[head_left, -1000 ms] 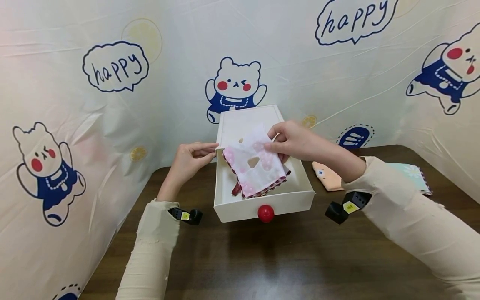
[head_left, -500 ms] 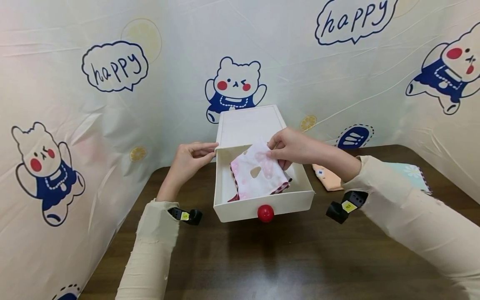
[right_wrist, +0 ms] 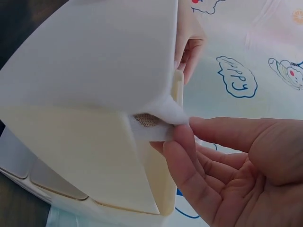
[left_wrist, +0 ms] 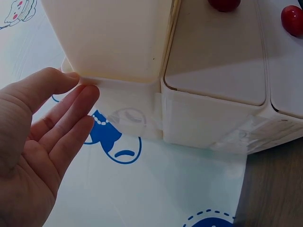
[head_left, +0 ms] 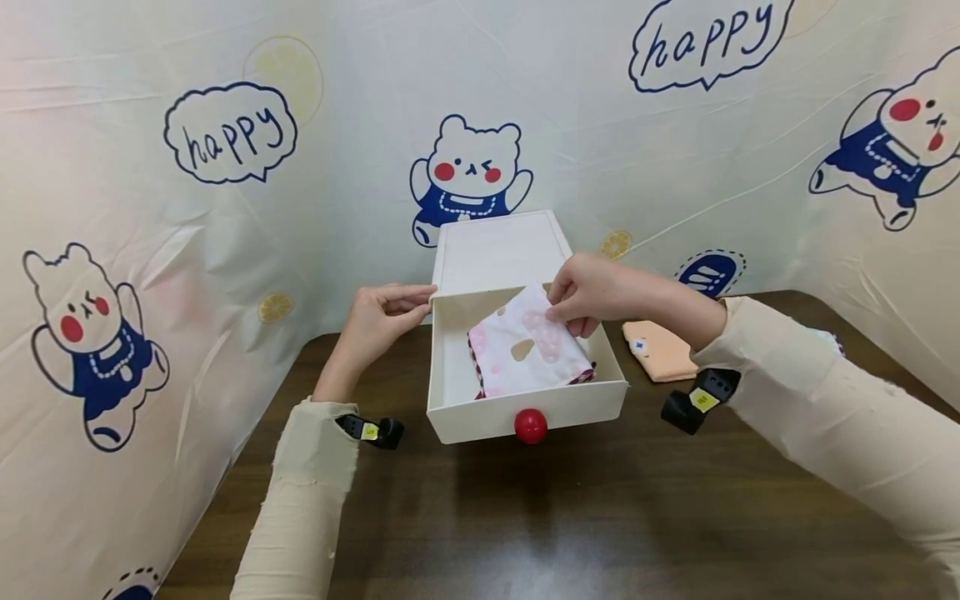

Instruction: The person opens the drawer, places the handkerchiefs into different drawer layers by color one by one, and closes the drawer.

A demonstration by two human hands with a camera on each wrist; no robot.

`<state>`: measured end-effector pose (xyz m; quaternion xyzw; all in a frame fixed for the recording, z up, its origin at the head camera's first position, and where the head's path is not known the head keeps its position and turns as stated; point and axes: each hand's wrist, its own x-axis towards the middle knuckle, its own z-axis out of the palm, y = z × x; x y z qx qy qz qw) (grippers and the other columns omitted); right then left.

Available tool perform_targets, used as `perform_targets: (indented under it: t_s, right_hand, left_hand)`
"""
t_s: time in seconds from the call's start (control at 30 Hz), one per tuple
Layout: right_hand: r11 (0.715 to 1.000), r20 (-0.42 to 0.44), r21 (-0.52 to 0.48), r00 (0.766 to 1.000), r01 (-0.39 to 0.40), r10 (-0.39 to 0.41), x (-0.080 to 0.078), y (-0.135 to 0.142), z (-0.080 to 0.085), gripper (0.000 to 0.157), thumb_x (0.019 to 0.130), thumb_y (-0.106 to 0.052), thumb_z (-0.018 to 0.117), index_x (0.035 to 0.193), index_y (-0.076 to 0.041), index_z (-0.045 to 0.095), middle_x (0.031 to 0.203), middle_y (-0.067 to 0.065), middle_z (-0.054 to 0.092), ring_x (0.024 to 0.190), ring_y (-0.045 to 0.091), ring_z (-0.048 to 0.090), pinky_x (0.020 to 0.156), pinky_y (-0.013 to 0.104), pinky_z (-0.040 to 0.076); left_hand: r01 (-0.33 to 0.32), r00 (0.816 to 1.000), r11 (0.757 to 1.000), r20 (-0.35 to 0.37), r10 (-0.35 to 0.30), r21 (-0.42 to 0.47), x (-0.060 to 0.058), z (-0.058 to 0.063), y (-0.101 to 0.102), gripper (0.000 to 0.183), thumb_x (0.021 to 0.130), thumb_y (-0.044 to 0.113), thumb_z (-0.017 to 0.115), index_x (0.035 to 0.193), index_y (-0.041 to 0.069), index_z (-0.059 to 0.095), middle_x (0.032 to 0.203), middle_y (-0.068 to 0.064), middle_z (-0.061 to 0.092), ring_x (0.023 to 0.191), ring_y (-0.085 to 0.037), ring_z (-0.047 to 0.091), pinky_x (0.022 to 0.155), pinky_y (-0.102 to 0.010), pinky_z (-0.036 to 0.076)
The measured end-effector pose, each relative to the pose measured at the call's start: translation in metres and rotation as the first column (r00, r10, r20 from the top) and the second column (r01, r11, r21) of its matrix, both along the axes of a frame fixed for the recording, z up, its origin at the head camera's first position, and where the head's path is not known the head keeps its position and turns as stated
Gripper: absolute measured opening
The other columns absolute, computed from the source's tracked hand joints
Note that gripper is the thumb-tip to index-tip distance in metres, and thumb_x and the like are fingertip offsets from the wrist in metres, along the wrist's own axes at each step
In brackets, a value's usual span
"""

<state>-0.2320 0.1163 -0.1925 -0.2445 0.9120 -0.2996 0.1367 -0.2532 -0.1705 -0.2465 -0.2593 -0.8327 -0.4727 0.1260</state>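
A white drawer unit (head_left: 495, 254) stands on the table with its top drawer (head_left: 465, 423) pulled out, a red knob (head_left: 531, 426) on the front. My right hand (head_left: 592, 296) pinches the upper right corner of a folded white-and-pink small towel (head_left: 498, 367) between thumb and fingers. Most of the towel sits inside the drawer, tilted, its red checked edge low. In the right wrist view the pinched corner (right_wrist: 170, 111) shows at the fingertips. My left hand (head_left: 378, 325) touches the unit's left front corner with extended fingertips, thumb at the drawer's edge (left_wrist: 118, 79).
An orange folded cloth (head_left: 660, 350) lies right of the unit, and a pale green one is mostly hidden behind my right sleeve (head_left: 795, 375). Closed drawers with red knobs (left_wrist: 292, 20) show in the left wrist view. A printed curtain (head_left: 360, 192) hangs behind.
My right hand has lowered the small towel into the drawer and shifted slightly right, bringing its checked edge down behind the drawer front. The left hand has stayed in place.
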Motion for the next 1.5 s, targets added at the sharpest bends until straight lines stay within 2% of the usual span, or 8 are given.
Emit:
perform_targets:
  t_s: [0.4, 0.87, 1.23, 1.5]
  right_hand:
    - [0.999, 0.020, 0.018, 0.999, 0.028, -0.028, -0.004, 0.004, 0.000, 0.017, 0.087, -0.004, 0.061, 0.095, 0.009, 0.066, 0.068, 0.011, 0.063, 0.054, 0.015, 0.059, 0.058, 0.028, 0.054]
    - [0.999, 0.009, 0.031, 1.000, 0.019, -0.019, -0.001, 0.009, 0.005, 0.019, 0.088, -0.007, 0.061, 0.096, 0.009, 0.066, 0.069, 0.010, 0.062, 0.057, 0.016, 0.058, 0.060, 0.028, 0.054]
    - [1.000, -0.027, 0.002, 0.999, 0.031, -0.031, 0.008, 0.014, 0.016, 0.019, 0.086, -0.004, 0.061, 0.098, 0.010, 0.065, 0.071, 0.012, 0.063, 0.061, 0.018, 0.061, 0.061, 0.029, 0.054]
    - [1.000, -0.050, -0.003, 0.999, 0.010, -0.010, 0.025, 0.018, 0.028, 0.021, 0.088, -0.007, 0.061, 0.101, 0.009, 0.064, 0.074, 0.012, 0.065, 0.062, 0.019, 0.062, 0.062, 0.030, 0.054]
  left_hand:
    - [-0.014, 1.000, 1.000, 0.013, 0.015, -0.019, 0.002, 0.001, 0.002, 0.027, 0.083, -0.001, 0.064, 0.110, -0.006, 0.064, 0.101, -0.022, 0.064, 0.085, -0.033, 0.063, 0.067, -0.018, 0.050]
    - [-0.013, 1.000, 1.000, 0.010, 0.014, -0.021, 0.002, 0.001, 0.002, 0.027, 0.083, -0.002, 0.064, 0.110, -0.007, 0.064, 0.100, -0.023, 0.064, 0.085, -0.033, 0.064, 0.067, -0.018, 0.050]
    - [-0.007, 1.000, 1.000, 0.007, 0.007, -0.012, 0.001, 0.001, 0.002, 0.027, 0.083, -0.002, 0.064, 0.110, -0.008, 0.063, 0.101, -0.024, 0.064, 0.086, -0.036, 0.063, 0.066, -0.017, 0.050]
    - [0.002, 1.000, 1.000, 0.013, -0.002, 0.010, -0.001, -0.002, 0.000, 0.027, 0.083, -0.002, 0.064, 0.109, -0.008, 0.063, 0.100, -0.025, 0.064, 0.086, -0.038, 0.062, 0.065, -0.016, 0.050]
